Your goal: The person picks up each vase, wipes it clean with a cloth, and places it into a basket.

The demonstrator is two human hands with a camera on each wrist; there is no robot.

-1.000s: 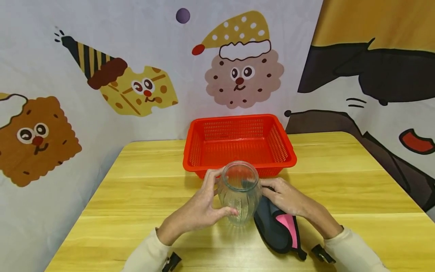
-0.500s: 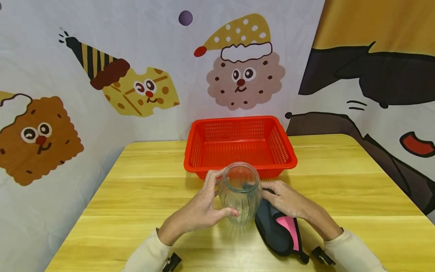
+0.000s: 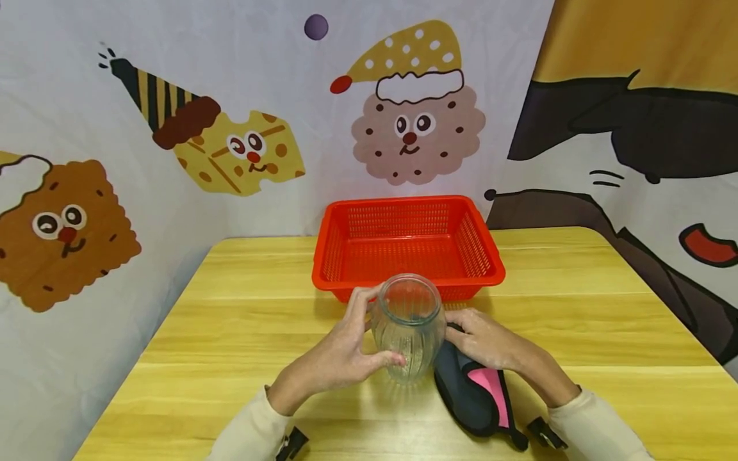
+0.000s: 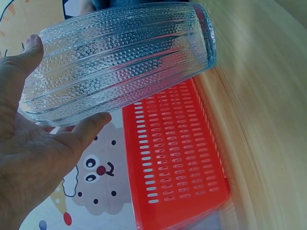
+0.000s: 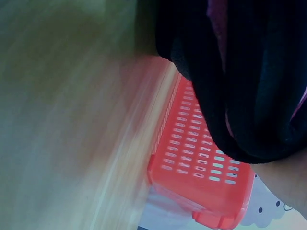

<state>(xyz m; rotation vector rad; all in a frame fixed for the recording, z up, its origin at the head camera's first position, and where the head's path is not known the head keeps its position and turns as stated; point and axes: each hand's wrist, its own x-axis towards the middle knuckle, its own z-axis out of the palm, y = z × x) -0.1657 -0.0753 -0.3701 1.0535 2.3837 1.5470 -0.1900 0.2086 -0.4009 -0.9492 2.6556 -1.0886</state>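
A clear ribbed glass jar (image 3: 406,339) stands mouth up in front of the person. Thumb and fingers of the left hand (image 3: 346,355) grip its left side; in the left wrist view the jar's dimpled wall (image 4: 124,62) fills the top. To the jar's right hangs or lies a dark grey padded cloth piece with black trim and pink lining, like a small oven mitt (image 3: 473,400). At its far end, the right hand (image 3: 490,339) holds it with bent fingers, close against the jar. In the right wrist view the dark cloth (image 5: 240,86) hides most of that hand.
Just behind the jar sits a red perforated plastic basket (image 3: 406,256) with nothing visible inside. All of it stands on a wood-grain table (image 3: 230,333). A fabric backdrop (image 3: 259,51) with cartoon figures rises behind and at the sides.
The mitt and the right hand have shifted slightly down and to the right. The left hand and the jar stay almost where they were.
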